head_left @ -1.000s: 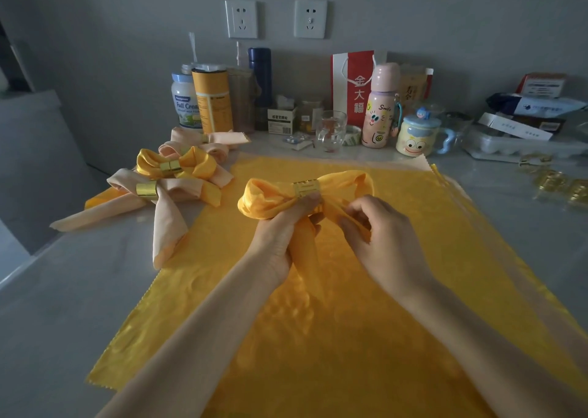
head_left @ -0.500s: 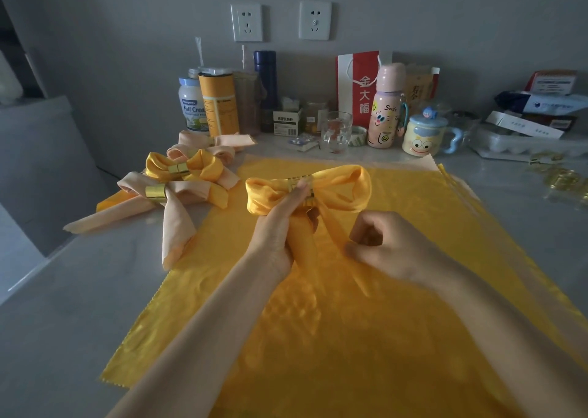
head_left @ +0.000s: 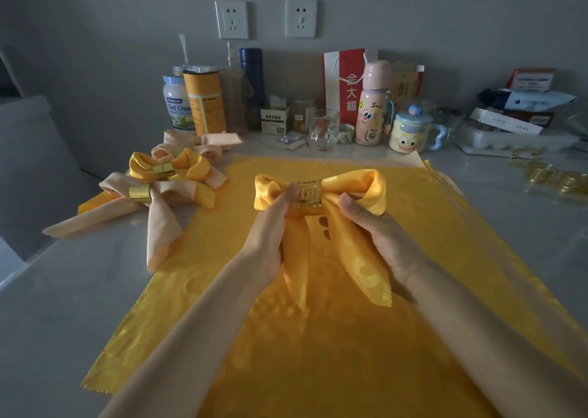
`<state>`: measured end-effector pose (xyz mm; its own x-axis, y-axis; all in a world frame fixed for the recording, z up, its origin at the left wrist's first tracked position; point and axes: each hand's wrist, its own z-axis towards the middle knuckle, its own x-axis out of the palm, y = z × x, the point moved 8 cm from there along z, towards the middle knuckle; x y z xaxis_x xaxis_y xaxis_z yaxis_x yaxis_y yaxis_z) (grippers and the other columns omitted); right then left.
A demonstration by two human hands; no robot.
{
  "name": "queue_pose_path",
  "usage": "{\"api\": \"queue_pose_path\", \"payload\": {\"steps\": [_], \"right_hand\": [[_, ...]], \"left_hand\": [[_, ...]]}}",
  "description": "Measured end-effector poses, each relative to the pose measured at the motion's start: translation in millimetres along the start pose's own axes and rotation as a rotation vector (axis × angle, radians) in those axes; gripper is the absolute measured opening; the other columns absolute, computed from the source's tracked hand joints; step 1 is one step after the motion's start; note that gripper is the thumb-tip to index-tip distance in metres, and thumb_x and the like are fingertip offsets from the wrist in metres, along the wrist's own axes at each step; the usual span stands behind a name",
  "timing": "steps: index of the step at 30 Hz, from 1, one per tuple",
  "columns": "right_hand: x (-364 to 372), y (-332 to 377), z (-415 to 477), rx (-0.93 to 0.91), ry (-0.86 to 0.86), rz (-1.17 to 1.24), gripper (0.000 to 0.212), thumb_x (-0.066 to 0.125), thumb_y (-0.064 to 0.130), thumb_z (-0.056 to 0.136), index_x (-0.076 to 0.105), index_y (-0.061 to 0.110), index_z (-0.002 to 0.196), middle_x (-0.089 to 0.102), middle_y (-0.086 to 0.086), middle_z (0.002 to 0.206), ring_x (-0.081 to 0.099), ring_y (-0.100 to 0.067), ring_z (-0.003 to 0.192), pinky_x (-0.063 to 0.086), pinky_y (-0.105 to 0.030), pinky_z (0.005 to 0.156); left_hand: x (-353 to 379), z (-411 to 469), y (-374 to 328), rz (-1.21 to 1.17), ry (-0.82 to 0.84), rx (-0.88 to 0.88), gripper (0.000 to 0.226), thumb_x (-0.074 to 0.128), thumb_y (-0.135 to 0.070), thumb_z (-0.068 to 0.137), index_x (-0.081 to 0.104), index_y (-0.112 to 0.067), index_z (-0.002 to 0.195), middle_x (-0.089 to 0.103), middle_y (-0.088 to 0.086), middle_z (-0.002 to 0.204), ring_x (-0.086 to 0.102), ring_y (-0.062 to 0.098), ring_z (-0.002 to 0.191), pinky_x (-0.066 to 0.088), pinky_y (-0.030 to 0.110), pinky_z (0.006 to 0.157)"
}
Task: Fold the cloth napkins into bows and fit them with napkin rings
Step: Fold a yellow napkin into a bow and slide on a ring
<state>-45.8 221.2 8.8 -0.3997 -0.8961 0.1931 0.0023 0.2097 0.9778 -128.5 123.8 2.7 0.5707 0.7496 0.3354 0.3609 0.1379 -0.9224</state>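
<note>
Step in hand: dressing the yellow bow, by your judgement near done, with the napkin ring seated at its waist.
Location: the bow is in the middle of the view, over the flat yellow napkin spread on the surface. Whether its tails touch that cloth cannot be told.
Left hand: fingers curled round the left loop, thumb tip against the ring's left edge.
Right hand: fingers curled round the root of the right loop and the right tail, thumb on the cloth near the ring.
Method: pin the ring with your left thumb and plump with your right hand only. Then swap.
Check: the patterned face of the ring to the front, the loops equal in size, the tails fanned evenly below.
Caution: the cloth looks glossy and likely slippery, so a hard tug on one loop may draw the other through the ring.
Reference: match the finished bows at your left.
Stock: spare rings lie far right.
</note>
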Motion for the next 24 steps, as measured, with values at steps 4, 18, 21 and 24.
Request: {"api": "queue_pose_path", "payload": {"steps": [4, 18, 21, 24], "right_hand": [[0, -10, -2, 0.109, -0.025, 0.137, 0.042, 0.067, 0.043, 0.07, 0.071, 0.01, 0.095, 0.071, -0.008, 0.081, 0.067, -0.019, 0.07, 0.053, -0.034, 0.072], [3, -22, 0, 0.254, -0.013, 0.367, 0.027, 0.075, 0.035, 0.065, 0.077, 0.01, 0.076, 0.069, -0.008, 0.079, 0.063, -0.02, 0.074, 0.053, -0.032, 0.074], [3, -21, -2, 0.253, -0.042, 0.349, 0.024, 0.072, 0.033, 0.067, 0.074, 0.012, 0.078, 0.065, -0.005, 0.071, 0.06, -0.016, 0.065, 0.054, -0.026, 0.061], [0, -21, -3, 0.247, -0.077, 0.27, 0.029, 0.074, 0.036, 0.066, 0.07, 0.012, 0.081, 0.062, -0.005, 0.066, 0.058, -0.015, 0.059, 0.052, -0.026, 0.058]], "left_hand": [[-4, 1, -3, 0.004, -0.078, 0.069, 0.037, 0.058, -0.039, 0.09, 0.064, -0.009, 0.111, 0.074, 0.009, 0.092, 0.071, 0.025, 0.086, 0.055, 0.039, 0.08], [-1, -4, -8, 0.07, -0.113, 0.202, 0.023, 0.063, -0.029, 0.086, 0.065, -0.012, 0.102, 0.071, 0.008, 0.1, 0.066, 0.026, 0.098, 0.049, 0.044, 0.093], [6, -8, -8, 0.181, -0.079, 0.252, 0.011, 0.072, -0.023, 0.079, 0.069, -0.015, 0.087, 0.073, 0.005, 0.088, 0.069, 0.021, 0.088, 0.053, 0.035, 0.081], [5, -8, -7, 0.182, -0.095, 0.24, 0.01, 0.073, -0.024, 0.078, 0.07, -0.015, 0.082, 0.073, 0.006, 0.086, 0.069, 0.022, 0.086, 0.054, 0.036, 0.081]]}}
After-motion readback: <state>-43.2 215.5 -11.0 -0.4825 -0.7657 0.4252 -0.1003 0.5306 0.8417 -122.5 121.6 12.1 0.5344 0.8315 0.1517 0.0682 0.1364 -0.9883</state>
